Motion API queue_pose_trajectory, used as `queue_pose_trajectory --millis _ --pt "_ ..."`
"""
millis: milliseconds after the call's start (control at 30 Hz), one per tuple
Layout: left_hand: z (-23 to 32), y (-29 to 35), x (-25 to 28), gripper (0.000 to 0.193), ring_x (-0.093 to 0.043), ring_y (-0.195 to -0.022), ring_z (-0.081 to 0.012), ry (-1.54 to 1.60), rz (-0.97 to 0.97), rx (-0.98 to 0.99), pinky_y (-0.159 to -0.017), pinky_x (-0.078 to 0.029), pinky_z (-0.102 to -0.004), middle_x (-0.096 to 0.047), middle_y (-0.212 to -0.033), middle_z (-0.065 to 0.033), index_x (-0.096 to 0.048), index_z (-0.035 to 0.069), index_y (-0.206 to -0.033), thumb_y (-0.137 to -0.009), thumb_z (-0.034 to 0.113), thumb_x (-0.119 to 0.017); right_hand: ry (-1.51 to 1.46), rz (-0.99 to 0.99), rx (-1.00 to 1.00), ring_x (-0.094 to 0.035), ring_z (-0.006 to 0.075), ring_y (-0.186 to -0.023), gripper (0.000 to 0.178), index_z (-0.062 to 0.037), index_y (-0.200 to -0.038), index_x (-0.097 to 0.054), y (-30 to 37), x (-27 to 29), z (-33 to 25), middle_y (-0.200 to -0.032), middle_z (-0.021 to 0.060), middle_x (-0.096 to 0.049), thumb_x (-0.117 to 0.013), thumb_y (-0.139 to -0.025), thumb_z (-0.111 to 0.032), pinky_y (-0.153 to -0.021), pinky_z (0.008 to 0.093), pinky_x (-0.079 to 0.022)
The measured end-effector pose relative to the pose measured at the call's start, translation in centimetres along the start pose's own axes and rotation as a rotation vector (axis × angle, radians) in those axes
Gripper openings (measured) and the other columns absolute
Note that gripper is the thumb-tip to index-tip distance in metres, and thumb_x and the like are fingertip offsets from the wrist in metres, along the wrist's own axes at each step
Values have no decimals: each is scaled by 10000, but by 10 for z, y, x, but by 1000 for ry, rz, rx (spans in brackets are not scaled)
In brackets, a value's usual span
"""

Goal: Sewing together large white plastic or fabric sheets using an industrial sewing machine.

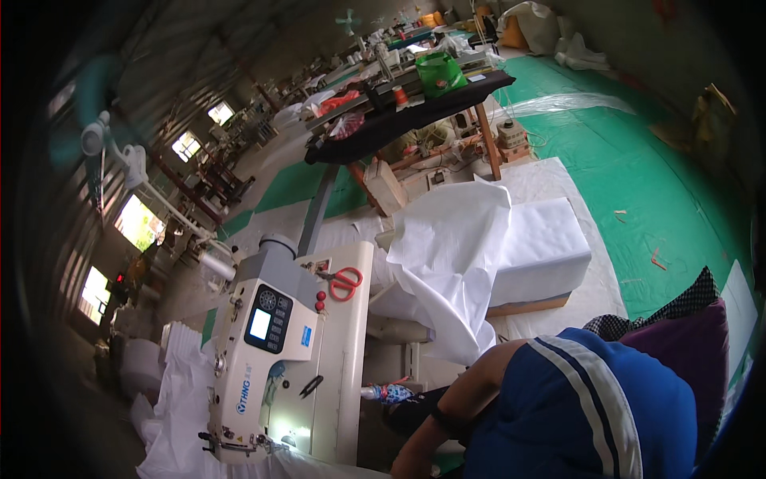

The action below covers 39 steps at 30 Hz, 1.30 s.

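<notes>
My right arm, in a blue sleeve with white stripes and a dark wristband, reaches down to the lower edge. Only part of my right hand shows there; its fingers are hidden or cut off. My left hand is out of view. Left of the arm stands a white and grey sewing machine with a lit screen, its lamp shining near the needle end. White fabric lies by that end at the bottom edge. On the machine's table lie red-handled scissors and small dark thread snips.
A draped white sheet and a white-covered block stand beyond the machine table. Further back is a dark-topped table bearing a green bag. More white fabric hangs at left; a purple cushion is at right.
</notes>
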State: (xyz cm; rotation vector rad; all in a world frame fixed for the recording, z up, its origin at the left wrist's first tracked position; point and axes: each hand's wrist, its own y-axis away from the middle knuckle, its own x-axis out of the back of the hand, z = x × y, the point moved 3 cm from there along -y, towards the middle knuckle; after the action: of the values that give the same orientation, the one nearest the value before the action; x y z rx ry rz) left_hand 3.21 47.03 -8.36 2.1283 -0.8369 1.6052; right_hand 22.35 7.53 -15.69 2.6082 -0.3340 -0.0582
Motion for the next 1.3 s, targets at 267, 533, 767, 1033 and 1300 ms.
queue_pose_trajectory --millis 267,533,767,1033,1300 --pt "-10 -15 -21 575 -320 -1320 -340 -180 143 -225 -975 -369 -519 -248 -1497 -78 -167 223 -1459 -924 273 -372 33 6 17 -574 182 -885 526 17 -1144 -533 73 34 26 -1029 123 -606 -557 -853 -420 -728 344 -474" --pt "-1 -2 -4 564 -306 -1324 -343 -188 131 -200 -985 -356 -527 -237 -1501 -71 -187 232 -1455 -926 303 -371 39 -15 65 -567 182 -898 470 26 -1138 -538 94 27 23 -1025 121 -613 -565 -864 -356 -753 341 -466" --pt "2 4 5 556 -294 -1329 -345 -190 119 -194 -993 -345 -534 -227 -1505 -65 -205 240 -1451 -929 329 -371 67 -98 104 -562 182 -909 423 34 -1133 -542 96 14 18 -1022 120 -620 -572 -875 -300 -775 338 -460" --pt "-8 -22 -13 636 -140 -1372 -363 191 -84 -189 -1090 -138 -571 -114 -1531 -29 -122 271 -1462 -928 442 -421 112 -589 592 -555 182 -922 369 43 -1126 -547 117 -30 -9 -1018 118 -627 -580 -886 -236 -800 335 -452" --pt "15 12 37 532 -241 -1352 -335 239 101 -36 -991 -245 -644 -281 -1473 -90 -336 228 -1400 -928 472 -366 142 -997 176 -553 165 -939 445 98 -1103 -553 117 -29 5 -973 125 -639 -590 -881 -286 -811 341 -462"
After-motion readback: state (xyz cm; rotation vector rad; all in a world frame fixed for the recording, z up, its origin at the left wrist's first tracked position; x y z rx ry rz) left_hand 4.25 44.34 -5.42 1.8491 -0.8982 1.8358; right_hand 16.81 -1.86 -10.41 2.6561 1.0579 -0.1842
